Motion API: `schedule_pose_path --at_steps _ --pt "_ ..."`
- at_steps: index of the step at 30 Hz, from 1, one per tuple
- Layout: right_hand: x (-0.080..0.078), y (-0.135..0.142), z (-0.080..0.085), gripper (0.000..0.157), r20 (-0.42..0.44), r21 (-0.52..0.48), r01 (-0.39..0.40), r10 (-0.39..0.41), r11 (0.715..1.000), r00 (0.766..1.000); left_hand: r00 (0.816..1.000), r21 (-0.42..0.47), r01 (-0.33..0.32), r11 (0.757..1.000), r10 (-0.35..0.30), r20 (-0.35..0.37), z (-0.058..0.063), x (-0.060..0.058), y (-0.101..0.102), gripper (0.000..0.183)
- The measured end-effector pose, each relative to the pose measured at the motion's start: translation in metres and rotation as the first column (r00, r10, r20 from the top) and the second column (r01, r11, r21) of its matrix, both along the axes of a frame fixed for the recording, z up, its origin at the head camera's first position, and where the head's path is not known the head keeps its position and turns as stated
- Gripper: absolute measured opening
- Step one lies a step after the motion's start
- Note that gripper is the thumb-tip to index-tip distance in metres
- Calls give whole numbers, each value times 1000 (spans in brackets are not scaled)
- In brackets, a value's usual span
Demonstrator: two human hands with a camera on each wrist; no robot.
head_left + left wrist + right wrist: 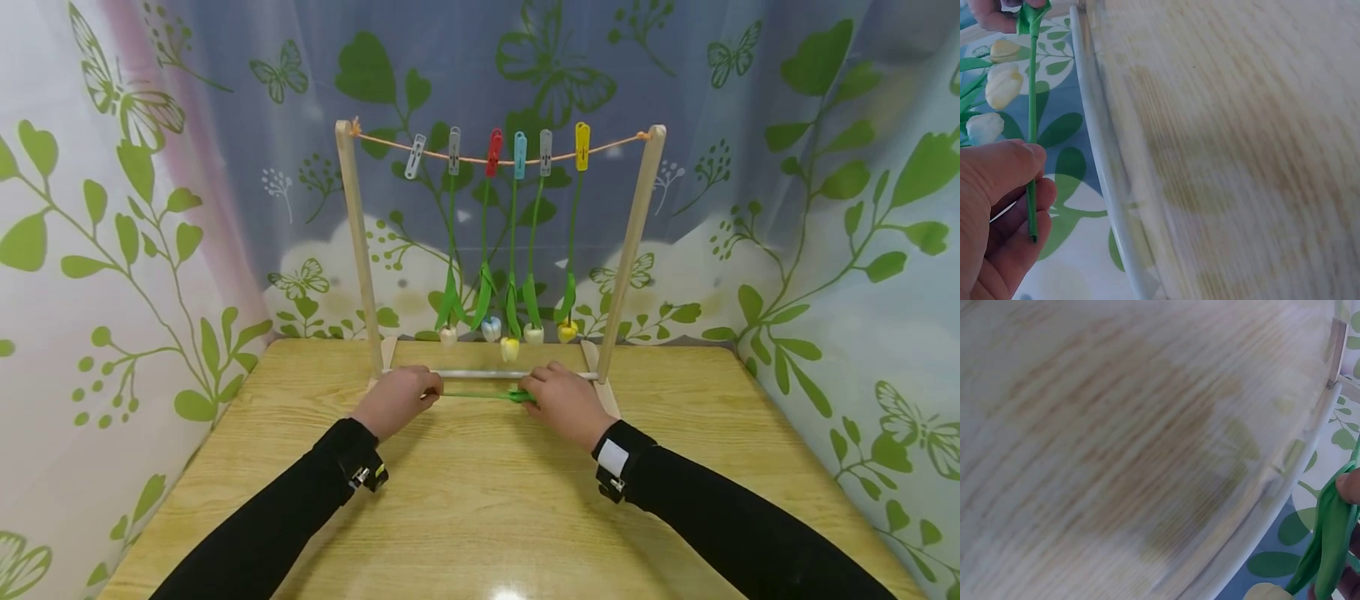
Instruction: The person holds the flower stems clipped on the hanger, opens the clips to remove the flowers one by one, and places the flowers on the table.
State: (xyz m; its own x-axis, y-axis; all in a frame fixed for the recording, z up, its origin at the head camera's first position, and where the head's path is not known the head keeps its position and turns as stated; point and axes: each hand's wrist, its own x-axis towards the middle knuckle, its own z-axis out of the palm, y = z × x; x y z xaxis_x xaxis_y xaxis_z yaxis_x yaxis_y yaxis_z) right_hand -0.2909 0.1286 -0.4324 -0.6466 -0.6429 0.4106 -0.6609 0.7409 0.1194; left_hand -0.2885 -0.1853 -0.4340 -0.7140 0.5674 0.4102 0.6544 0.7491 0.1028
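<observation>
An artificial tulip with a thin green stem [480,395] lies level between the hands, just in front of the wooden stand. My left hand [397,400] pinches the stem near its cut end, between thumb and fingers in the left wrist view. At the other side my right hand [567,406] grips the tulip around its green leaves [1329,537]; in the head view this hand hides the flower end. A pale rounded bloom [1269,592] shows beside the leaves at the bottom of the right wrist view.
Behind the hands stands a wooden frame [358,250] with a white lower bar [487,375] and an orange string [472,159]. Several tulips hang bloom-down from coloured clothespins on it. A pale clothespin [415,157] at the left holds no stem. A patterned curtain [300,167] surrounds the wood-grain table [480,500].
</observation>
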Motion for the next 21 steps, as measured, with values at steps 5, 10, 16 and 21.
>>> schedule_pose_path --at_steps 5,10,16,21 --pt "1 0 -6 28 -4 38 12 -12 999 1000 999 -28 2 1000 0 48 -4 0 1 6" --pt "2 0 -9 27 -13 42 11 -10 999 1000 997 -31 1 1000 1 77 -3 2 2 6" --pt "1 -1 -11 25 -25 49 -2 3 999 1000 995 -42 16 999 -12 95 -3 2 3 4" --pt "2 -3 -14 23 12 62 -3 2 998 1000 996 -55 24 998 -19 92 -12 -2 1 2"
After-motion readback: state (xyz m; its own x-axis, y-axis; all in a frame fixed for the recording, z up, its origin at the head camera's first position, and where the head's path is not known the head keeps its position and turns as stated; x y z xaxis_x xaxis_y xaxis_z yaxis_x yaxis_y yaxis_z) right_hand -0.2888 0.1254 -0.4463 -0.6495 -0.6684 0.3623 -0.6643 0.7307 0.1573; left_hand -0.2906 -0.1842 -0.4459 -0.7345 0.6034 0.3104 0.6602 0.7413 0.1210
